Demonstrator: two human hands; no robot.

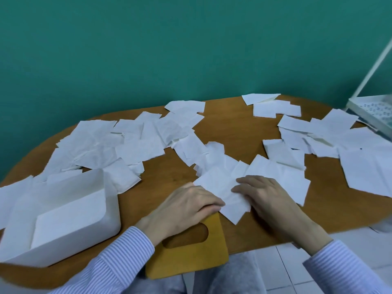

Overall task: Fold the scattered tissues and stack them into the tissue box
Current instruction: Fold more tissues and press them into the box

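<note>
My left hand (186,205) and right hand (259,195), fingers flat, press one tissue (220,188); open tissue box (63,217) at 9 o'clock.

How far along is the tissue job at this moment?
Early. Done: the white tissue box holds some folded tissues, its wooden lid off. In hand: left hand and right hand press one tissue flat. Left: dozens of scattered tissues across the table.

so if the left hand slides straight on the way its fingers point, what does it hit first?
The left hand points right across the flat white tissue it presses; the first thing in line looks to be the right hand, on the same tissue. Depth is unclear.
</note>
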